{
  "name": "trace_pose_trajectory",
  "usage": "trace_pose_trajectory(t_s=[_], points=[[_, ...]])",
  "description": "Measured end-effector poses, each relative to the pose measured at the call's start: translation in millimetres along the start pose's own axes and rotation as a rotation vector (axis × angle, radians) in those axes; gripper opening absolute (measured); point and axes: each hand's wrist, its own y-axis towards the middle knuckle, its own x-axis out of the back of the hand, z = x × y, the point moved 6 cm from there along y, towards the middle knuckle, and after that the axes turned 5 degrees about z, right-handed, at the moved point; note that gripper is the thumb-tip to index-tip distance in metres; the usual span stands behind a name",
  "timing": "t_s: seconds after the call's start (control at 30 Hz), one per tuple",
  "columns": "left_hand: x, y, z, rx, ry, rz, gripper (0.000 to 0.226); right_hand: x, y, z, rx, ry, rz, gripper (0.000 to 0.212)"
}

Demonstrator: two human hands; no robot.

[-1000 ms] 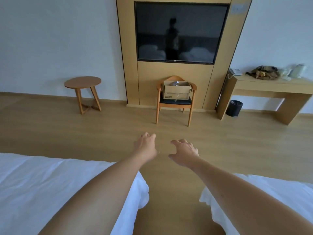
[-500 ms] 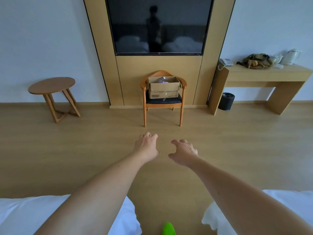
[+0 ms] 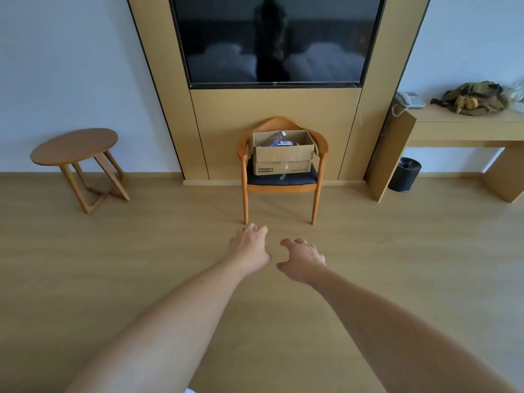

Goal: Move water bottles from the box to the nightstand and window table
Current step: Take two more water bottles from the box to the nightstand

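Cardboard box (image 3: 283,156) sits open-topped on the dark seat of a wooden chair (image 3: 283,182), and that chair, pushed against the wood wall panel under the television (image 3: 273,38), is my landmark. Inside the box I can make out two water bottles (image 3: 276,139), lying on their sides, long axes slanting from lower left up to the right, the upper one's cap toward the back right corner (more may lie beneath; I cannot tell).

My left hand (image 3: 249,246) hangs over the floor just in front of the chair's left front leg, fingers loosely curled, holding nothing. My right hand (image 3: 302,258) is beside it, a little nearer to me, fingers spread and bent, also empty. The two hands are close but apart, and both are well short of the box.

Left of the chair stands one round wooden table (image 3: 75,146). Right of the chair is one long surface (image 3: 465,117) carrying one telephone (image 3: 409,99) and one olive bag (image 3: 472,97), with one black bin (image 3: 405,174) beneath it.
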Motion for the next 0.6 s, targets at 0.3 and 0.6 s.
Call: trace_pose_trajectory(t_s=[0.3,0.6], points=[[9,171,46,-0.04,0.028,0.041,0.052,48,156,12,-0.059,0.012,-0.036,0.068],[70,352,86,-0.098,-0.042,0.062,0.053,123,292,34,-0.136,0.078,-0.068,0.067]])
